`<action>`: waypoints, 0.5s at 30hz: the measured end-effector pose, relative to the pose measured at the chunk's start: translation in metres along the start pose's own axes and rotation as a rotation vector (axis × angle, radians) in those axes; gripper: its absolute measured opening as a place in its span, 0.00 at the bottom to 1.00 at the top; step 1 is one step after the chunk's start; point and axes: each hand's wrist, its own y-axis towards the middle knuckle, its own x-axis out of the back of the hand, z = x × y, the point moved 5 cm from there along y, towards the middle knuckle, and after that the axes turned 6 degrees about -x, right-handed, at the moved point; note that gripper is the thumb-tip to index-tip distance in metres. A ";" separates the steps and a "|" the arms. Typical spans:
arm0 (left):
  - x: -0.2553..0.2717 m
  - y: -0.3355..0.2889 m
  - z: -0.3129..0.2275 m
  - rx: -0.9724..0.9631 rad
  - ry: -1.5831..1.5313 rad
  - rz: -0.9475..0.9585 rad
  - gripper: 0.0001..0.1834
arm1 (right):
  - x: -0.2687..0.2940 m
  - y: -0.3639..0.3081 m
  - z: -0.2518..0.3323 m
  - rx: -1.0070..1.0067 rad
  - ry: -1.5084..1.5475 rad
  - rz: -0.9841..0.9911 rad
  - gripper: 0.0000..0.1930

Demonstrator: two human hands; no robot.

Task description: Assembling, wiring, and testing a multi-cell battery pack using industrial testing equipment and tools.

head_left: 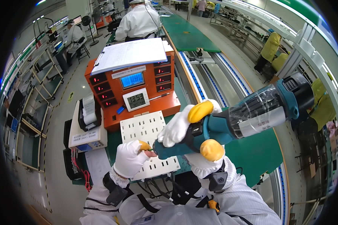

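A teal and black handheld vacuum cleaner (214, 127) lies slanted across the front of me, its clear, film-wrapped dust cup pointing up to the right. My right hand (176, 127), in a white glove with yellow fingertip covers, is wrapped around its narrower body. At the cleaner's lower left end, my left hand (131, 158), also gloved, is closed in a pinch with a bare fingertip showing. What the left fingers hold, if anything, is too small to make out. Below the cleaner is a white slotted plate (141, 125), with dark cables (154, 185) at its near edge.
An orange test box (112, 90) with red displays stands beyond the plate, carrying a clipboard (131, 54) and a digital clock (136, 99). To its left is a beige instrument (88, 137) with red leads. A conveyor (210, 82) runs along the right; a co-worker (139, 22) sits ahead.
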 end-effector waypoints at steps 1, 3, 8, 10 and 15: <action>-0.005 0.001 0.007 0.028 -0.019 0.041 0.09 | 0.008 0.001 0.000 0.001 0.000 -0.007 0.26; -0.010 0.007 0.012 -0.003 0.031 0.032 0.09 | 0.018 0.005 -0.006 -0.069 -0.107 -0.044 0.29; -0.012 0.025 0.020 -0.075 0.244 0.060 0.11 | 0.028 0.025 -0.012 0.016 -0.124 -0.228 0.26; -0.006 0.028 0.044 0.108 0.088 0.080 0.17 | 0.030 0.041 -0.025 0.105 -0.134 -0.151 0.20; 0.030 0.008 0.080 0.136 0.132 0.139 0.31 | 0.036 0.070 -0.081 -0.055 -0.300 -0.138 0.15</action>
